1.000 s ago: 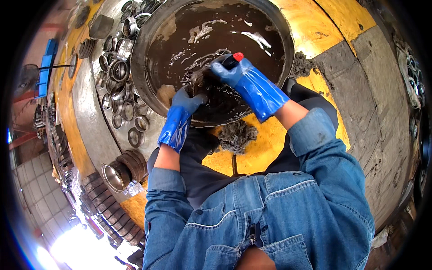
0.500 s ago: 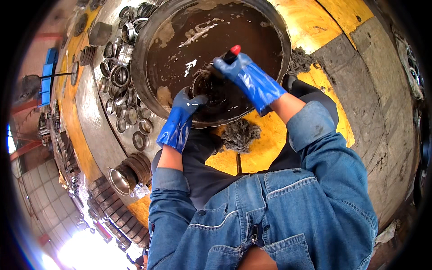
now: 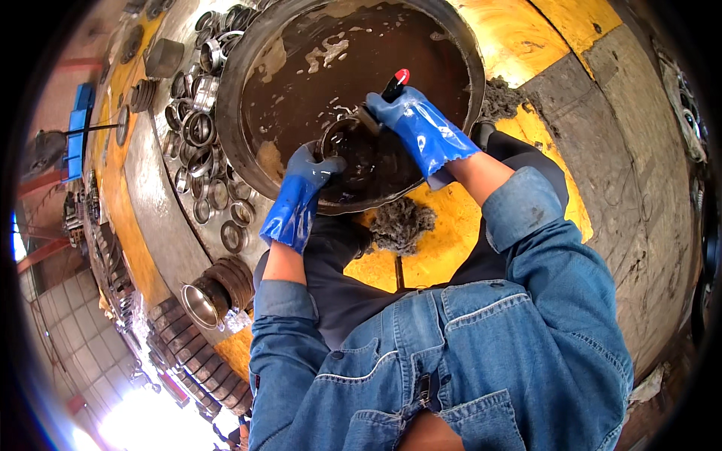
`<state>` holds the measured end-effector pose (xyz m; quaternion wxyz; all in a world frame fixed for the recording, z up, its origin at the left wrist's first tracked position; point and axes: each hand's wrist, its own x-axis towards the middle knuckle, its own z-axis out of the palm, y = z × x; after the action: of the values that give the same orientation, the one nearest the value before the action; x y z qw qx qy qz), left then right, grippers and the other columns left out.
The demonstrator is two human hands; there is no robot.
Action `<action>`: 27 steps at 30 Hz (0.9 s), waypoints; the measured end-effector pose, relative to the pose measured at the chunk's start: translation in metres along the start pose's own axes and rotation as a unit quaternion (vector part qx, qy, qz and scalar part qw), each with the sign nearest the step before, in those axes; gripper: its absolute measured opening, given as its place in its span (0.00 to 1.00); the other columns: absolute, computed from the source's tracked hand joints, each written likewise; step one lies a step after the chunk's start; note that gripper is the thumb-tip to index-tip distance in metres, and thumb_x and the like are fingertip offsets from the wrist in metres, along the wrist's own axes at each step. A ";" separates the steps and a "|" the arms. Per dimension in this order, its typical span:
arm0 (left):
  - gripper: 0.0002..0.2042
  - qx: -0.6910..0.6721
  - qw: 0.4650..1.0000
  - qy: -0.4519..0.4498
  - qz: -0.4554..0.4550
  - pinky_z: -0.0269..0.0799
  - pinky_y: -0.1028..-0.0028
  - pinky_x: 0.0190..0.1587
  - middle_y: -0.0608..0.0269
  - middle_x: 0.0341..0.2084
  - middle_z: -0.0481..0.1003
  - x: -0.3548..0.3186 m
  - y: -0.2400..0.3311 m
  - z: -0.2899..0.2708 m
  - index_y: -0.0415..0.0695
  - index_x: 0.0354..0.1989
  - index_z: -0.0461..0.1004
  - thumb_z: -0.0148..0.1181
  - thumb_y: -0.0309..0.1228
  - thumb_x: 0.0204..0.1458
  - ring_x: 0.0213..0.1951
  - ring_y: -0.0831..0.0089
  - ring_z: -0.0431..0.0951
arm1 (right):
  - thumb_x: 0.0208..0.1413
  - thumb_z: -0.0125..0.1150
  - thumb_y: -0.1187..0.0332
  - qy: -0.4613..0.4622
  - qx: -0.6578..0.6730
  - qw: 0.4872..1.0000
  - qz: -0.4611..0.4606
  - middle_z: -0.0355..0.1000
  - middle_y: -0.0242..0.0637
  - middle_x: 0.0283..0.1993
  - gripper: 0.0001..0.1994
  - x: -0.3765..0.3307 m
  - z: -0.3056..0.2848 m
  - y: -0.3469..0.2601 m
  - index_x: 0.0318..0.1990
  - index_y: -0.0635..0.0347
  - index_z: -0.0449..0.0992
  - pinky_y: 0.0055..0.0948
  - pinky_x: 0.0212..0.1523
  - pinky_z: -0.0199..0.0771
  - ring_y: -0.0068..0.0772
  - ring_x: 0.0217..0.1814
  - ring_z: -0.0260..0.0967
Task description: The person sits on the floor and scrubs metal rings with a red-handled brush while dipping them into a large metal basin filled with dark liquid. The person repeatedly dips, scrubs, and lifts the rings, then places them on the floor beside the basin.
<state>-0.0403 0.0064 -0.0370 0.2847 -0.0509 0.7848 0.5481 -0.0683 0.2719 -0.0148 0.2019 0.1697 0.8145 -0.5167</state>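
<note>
The ring (image 3: 330, 133) sits in the near half of the pan (image 3: 229, 113), its upper rim showing out of dark liquid (image 3: 391, 52); its lower part merges with the murk and cannot be made out. The left hand (image 3: 312, 167) is clamped on the ring's left side. The right hand (image 3: 392, 109) is wrapped round a brush (image 3: 396, 83) with a black, red-tipped handle, its working end at the ring's upper right edge; whether the bristles touch cannot be told.

The step in hand looks like brushing the ring, and seems partway through. A further stroke calls for a firm left hold, the brush following the curve of the rim, and a turn of the ring to bring up a fresh stretch.

Left of the pan, many metal rings (image 3: 199, 129) lie on a bare metal sheet (image 3: 162, 199). Nearer the body, a metal cup (image 3: 201, 302) lies on its side by dark, ridged parts, above a long dark row of blocks (image 3: 199, 361). Grey fluff (image 3: 402, 227) lies between the legs (image 3: 519, 158) on worn yellow floor (image 3: 383, 268); grey boards (image 3: 579, 128) spread to the right. Farther left stand a blue frame (image 3: 77, 131) and a panelled wall (image 3: 68, 316), with glaring light (image 3: 158, 417) below.
</note>
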 end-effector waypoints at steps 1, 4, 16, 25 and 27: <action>0.25 0.027 1.000 0.000 -0.001 0.79 0.69 0.45 0.57 0.40 0.85 0.001 0.003 -0.003 0.33 0.54 0.80 0.74 0.28 0.45 0.38 0.71 0.83 | 0.59 0.61 0.40 0.017 -0.031 0.999 0.003 0.82 0.55 0.41 0.28 -0.001 -0.003 0.003 0.46 0.61 0.84 0.45 0.52 0.80 0.56 0.48 0.82; 0.25 0.056 0.998 -0.007 -0.031 0.79 0.69 0.44 0.58 0.39 0.85 0.001 0.021 -0.001 0.33 0.54 0.80 0.75 0.30 0.47 0.37 0.70 0.83 | 0.60 0.61 0.42 0.052 -0.047 0.997 0.027 0.82 0.56 0.41 0.28 0.001 -0.009 0.019 0.45 0.63 0.84 0.45 0.53 0.80 0.58 0.49 0.81; 0.27 -0.202 0.965 0.073 -0.150 0.75 0.71 0.40 0.66 0.34 0.79 -0.040 0.048 0.002 0.42 0.50 0.80 0.52 0.57 0.69 0.35 0.73 0.78 | 0.64 0.68 0.58 -0.041 0.194 0.939 -0.281 0.84 0.44 0.46 0.16 -0.049 0.044 0.010 0.50 0.60 0.83 0.34 0.53 0.82 0.37 0.48 0.82; 0.28 -0.102 0.991 0.080 -0.040 0.73 0.69 0.55 0.59 0.49 0.81 -0.056 0.052 0.011 0.38 0.60 0.77 0.58 0.53 0.67 0.49 0.70 0.78 | 0.61 0.68 0.64 -0.188 -0.080 0.823 -0.529 0.83 0.45 0.43 0.10 -0.052 0.027 0.037 0.48 0.54 0.85 0.38 0.45 0.84 0.50 0.44 0.82; 0.27 -0.131 0.988 0.071 -0.039 0.71 0.71 0.57 0.60 0.52 0.80 -0.059 0.052 0.011 0.37 0.60 0.77 0.62 0.50 0.65 0.52 0.72 0.77 | 0.61 0.68 0.62 -0.190 -0.200 0.804 -0.526 0.83 0.46 0.41 0.10 -0.056 0.017 0.041 0.46 0.53 0.85 0.39 0.43 0.84 0.51 0.43 0.82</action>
<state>-0.0075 0.0235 0.0331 0.2398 -0.1572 0.7217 0.6300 0.0026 0.2691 -0.0254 0.0792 -0.4304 0.8096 -0.3911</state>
